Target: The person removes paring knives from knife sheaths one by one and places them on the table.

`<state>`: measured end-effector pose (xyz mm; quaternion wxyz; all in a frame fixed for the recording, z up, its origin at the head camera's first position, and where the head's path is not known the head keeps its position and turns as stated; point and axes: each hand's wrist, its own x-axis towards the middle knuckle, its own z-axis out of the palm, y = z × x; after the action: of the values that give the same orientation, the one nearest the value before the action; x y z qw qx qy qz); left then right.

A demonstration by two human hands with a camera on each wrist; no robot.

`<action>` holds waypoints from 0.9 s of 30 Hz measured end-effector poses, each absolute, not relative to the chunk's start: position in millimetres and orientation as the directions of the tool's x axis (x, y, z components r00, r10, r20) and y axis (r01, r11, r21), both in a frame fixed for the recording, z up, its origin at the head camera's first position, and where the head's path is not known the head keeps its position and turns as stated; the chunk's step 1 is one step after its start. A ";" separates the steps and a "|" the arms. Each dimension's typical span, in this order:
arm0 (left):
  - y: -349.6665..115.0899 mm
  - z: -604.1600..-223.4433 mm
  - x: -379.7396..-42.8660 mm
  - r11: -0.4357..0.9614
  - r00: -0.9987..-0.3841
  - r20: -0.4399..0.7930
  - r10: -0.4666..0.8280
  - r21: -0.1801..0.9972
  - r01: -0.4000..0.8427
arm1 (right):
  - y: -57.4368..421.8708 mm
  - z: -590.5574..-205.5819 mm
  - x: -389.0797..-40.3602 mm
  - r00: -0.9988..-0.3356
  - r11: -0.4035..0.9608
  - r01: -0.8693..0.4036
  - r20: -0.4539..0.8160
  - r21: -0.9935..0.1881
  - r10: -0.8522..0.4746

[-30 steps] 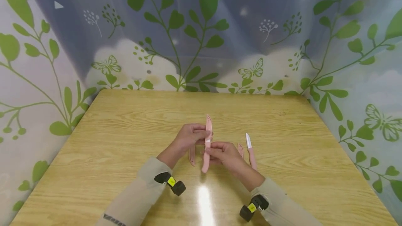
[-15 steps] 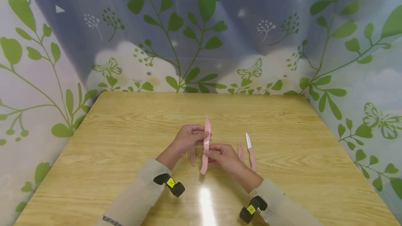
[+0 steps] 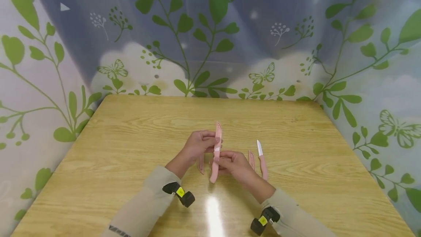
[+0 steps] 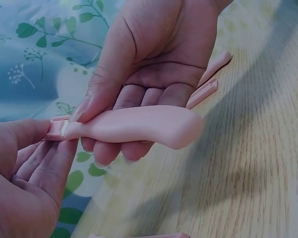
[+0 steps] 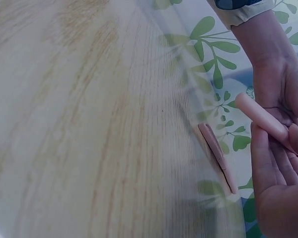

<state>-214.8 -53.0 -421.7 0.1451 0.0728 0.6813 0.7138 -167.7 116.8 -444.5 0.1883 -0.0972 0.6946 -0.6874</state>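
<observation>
A pink-handled knife [image 3: 214, 171] is held over the middle of the table, with a pink sheath [image 3: 218, 131] over its blade. A narrow pale strip shows between sheath and handle. My left hand [image 3: 197, 143] pinches the sheath near its mouth, between thumb and fingers. The handle [image 4: 144, 124] lies across the fingers of my right hand [image 3: 238, 164], whose thumb presses on it close to the sheath. Under my left hand lies another pink sheath [image 3: 201, 164], partly hidden. To the right of my right hand, a third sheath [image 3: 251, 159] lies beside a bare-bladed knife [image 3: 261, 158].
The wood-grain table [image 3: 148, 120] carries these things, with a bright reflection near its front. A leaf-patterned curtain [image 3: 204, 46] stands along the back and both sides. Each wrist wears a black camera strap [image 3: 179, 193].
Both hands keep their grip and stay almost in place. My right hand and the knife handle have shifted very slightly toward the table's near side.
</observation>
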 end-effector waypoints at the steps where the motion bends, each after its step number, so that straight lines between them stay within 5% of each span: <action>1: -53.0 -421.5 -214.6 -0.031 -0.948 -0.093 0.306 0.994 -0.107 | 116.8 -444.7 -168.0 -0.910 0.034 0.122 -0.125 -0.992 -0.396; 27: -53.3 -422.0 -213.7 -0.070 -0.962 -0.092 0.257 0.991 -0.113 | 114.0 -444.9 -170.6 -0.905 0.057 0.148 -0.159 -0.987 -0.395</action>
<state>-213.7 -53.3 -422.0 0.1268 0.0538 0.6702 0.7293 -170.6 114.0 -444.9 0.1996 -0.0885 0.6990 -0.6810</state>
